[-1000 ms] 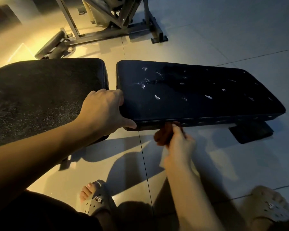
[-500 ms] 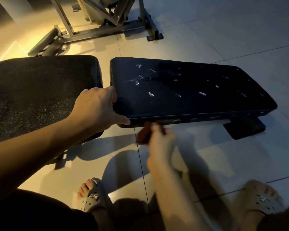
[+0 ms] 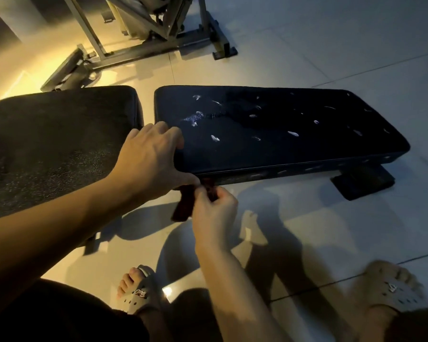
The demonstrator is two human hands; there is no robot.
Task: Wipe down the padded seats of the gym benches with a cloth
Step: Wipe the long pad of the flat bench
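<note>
Just below the near corner of the padded seat, the right hand pinches the cloth in its grip: limp, light, probably best wadded. The left hand clasps that corner.

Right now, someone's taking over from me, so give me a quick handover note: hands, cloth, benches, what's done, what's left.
Left hand: grips the near left corner of the dark blue pad.
Right hand: pinches the dark red cloth at that pad's near side edge.
Done: cannot tell; white marks show on its top.
Left: probably the top, then the black pad beside it.
</note>
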